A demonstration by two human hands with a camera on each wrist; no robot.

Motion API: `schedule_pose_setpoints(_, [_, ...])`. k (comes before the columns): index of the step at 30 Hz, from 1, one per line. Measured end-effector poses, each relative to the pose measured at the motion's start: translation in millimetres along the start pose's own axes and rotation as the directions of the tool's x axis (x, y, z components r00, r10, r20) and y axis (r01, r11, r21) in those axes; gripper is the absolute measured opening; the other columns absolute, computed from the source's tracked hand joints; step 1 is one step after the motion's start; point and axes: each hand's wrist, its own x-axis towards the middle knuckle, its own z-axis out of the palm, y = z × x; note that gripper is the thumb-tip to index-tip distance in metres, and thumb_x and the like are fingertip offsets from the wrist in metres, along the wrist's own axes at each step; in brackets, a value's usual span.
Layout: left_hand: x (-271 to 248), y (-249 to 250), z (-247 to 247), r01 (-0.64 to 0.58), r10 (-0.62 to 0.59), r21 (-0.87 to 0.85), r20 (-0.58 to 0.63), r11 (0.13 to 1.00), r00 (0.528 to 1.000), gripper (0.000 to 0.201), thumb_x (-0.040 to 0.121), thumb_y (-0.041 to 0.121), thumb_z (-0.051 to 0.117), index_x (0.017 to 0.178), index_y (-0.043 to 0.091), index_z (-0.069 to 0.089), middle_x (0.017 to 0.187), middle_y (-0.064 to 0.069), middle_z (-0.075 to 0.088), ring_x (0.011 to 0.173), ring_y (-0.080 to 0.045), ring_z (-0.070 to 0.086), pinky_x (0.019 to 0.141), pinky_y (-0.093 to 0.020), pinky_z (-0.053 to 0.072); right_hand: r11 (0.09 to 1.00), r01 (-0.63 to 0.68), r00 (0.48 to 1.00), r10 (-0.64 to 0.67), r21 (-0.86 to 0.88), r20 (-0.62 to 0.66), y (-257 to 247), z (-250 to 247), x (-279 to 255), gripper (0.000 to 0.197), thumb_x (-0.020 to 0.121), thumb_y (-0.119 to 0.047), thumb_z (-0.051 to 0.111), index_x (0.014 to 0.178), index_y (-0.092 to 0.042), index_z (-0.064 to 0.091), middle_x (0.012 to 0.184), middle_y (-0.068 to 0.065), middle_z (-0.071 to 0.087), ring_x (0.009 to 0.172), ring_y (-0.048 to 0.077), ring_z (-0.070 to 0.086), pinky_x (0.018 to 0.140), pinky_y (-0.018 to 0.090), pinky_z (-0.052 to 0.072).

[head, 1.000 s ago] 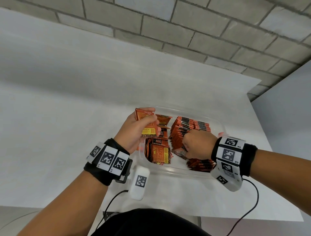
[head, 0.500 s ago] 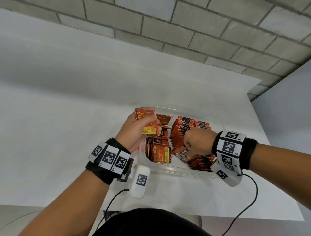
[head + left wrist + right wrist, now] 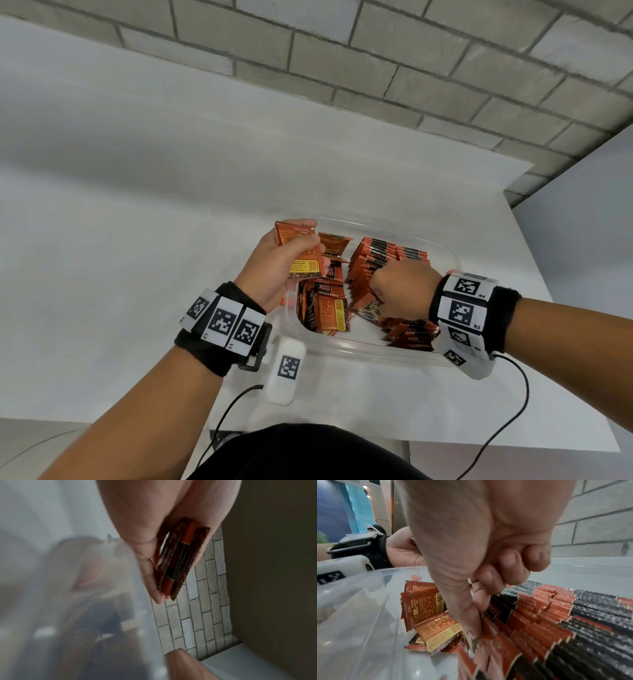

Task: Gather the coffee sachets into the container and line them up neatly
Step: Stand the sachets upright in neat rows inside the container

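Right hand (image 3: pixel 481 563) curled, thumb and fingers pinching a sachet (image 3: pixel 471 644) at the near end of the standing rows (image 3: pixel 375 265). Left hand (image 3: pixel 274 270) closed round a small stack (image 3: pixel 178 561), held above the left rim of the container (image 3: pixel 442 245). Loose sachets (image 3: pixel 325 308) lying flat in the left part. Best slid in upright, flush against the row, tops level. Open room only at the left; clear wall close there. Worktop (image 3: pixel 137 274) around bare.
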Motion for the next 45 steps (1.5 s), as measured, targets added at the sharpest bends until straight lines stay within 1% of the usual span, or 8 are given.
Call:
schedule_pose_setpoints(11, [1.1,-0.4,-0.9,0.001,-0.001,0.01,-0.002,1.0,1.0,0.03,0.092,0.011,0.057,0.121,0.013,0.058,0.087,-0.01,0.068,0.077,-0.022,0.069,0.083,-0.04,0.054,1.0,0.002,1.0,-0.002,0.015,-0.029,7.1,1.2,-1.1,0.011,0.085,-0.022,0.058,0.085,-0.012,0.057,0.076,0.004,0.062,0.064,0.019,0.053,0.049,0.026,0.039])
schedule_pose_setpoints(17, [1.8,-1.2,-1.7,0.007,-0.007,-0.004,0.0,1.0,1.0,0.027,0.091,0.01,0.057,0.118,0.015,0.059,0.088,-0.011,0.068,0.076,-0.024,0.069,0.083,-0.041,0.054,0.999,0.011,0.999,-0.01,0.03,-0.038,5.5,2.6,-1.3,0.018,0.084,-0.017,0.055,0.071,-0.017,0.042,0.066,-0.001,0.046,0.058,0.017,0.044,0.046,0.024,0.033])
schedule_pose_setpoints(20, [1.9,-1.3,-1.9,0.003,-0.003,-0.002,0.002,1.0,1.0,0.026,0.091,0.01,0.057,0.117,0.016,0.06,0.089,-0.012,0.068,0.077,-0.024,0.069,0.084,-0.042,0.054,0.999,0.006,1.0,-0.005,0.031,-0.03,3.2,1.4,-0.7,0.009,0.084,-0.015,0.054,0.078,-0.013,0.049,0.065,-0.001,0.044,0.055,0.015,0.04,0.045,0.023,0.031])
schedule_pose_setpoints(30, [1.9,-1.7,-2.4,0.001,-0.001,-0.007,0.003,1.0,1.0,0.027,0.091,0.01,0.057,0.118,0.015,0.059,0.088,-0.011,0.068,0.077,-0.024,0.069,0.084,-0.041,0.054,0.995,-0.004,1.0,0.006,0.102,-0.014,7.6,6.9,0.1,0.013,0.083,-0.021,0.059,0.084,-0.008,0.059,0.071,0.004,0.055,0.061,0.018,0.048,0.051,0.028,0.037])
schedule_pose_setpoints(34, [1.8,-2.0,-2.2,0.0,0.0,-0.01,-0.005,1.0,1.0,0.028,0.091,0.01,0.057,0.118,0.015,0.059,0.089,-0.011,0.069,0.077,-0.024,0.069,0.085,-0.042,0.054,0.962,-0.021,0.994,0.049,0.274,-0.096,17.4,-1.5,-5.9,0.021,0.084,-0.032,0.064,0.077,-0.021,0.047,0.069,-0.006,0.049,0.061,0.012,0.044,0.052,0.024,0.033])
schedule_pose_setpoints(37, [2.1,-2.4,-2.3,-0.003,0.002,-0.012,-0.005,1.0,1.0,0.027,0.091,0.01,0.057,0.118,0.015,0.059,0.089,-0.011,0.068,0.076,-0.024,0.069,0.086,-0.043,0.053,0.907,0.001,0.966,0.108,0.42,-0.234,31.6,-9.4,-9.9,0.018,0.085,-0.032,0.064,0.088,-0.024,0.048,0.08,-0.01,0.046,0.074,0.014,0.049,0.062,0.026,0.038])
schedule_pose_setpoints(41, [2.6,-2.1,-2.5,-0.004,0.004,-0.035,-0.007,0.999,1.0,0.026,0.092,0.01,0.055,0.117,0.015,0.06,0.087,-0.011,0.068,0.076,-0.024,0.069,0.082,-0.04,0.055,0.88,-0.013,0.958,0.147,0.475,-0.245,44.3,-15.4,-13.2,0.019,0.088,-0.032,0.062,0.104,-0.024,0.055,0.095,-0.004,0.053,0.082,0.014,0.052,0.075,0.03,0.043])
schedule_pose_setpoints(45, [0.1,0.2,-1.4,0.019,-0.018,-0.085,0.015,0.996,1.0,0.03,0.096,0.007,0.042,0.121,0.009,0.058,0.086,-0.015,0.068,0.074,-0.028,0.068,0.078,-0.042,0.056,0.769,0.069,0.914,0.207,0.635,-0.35,42.8,-26.6,-26.2,0.02,0.088,-0.03,0.064,0.107,-0.025,0.06,0.094,-0.007,0.061,0.066,0.001,0.05,0.063,0.015,0.038])
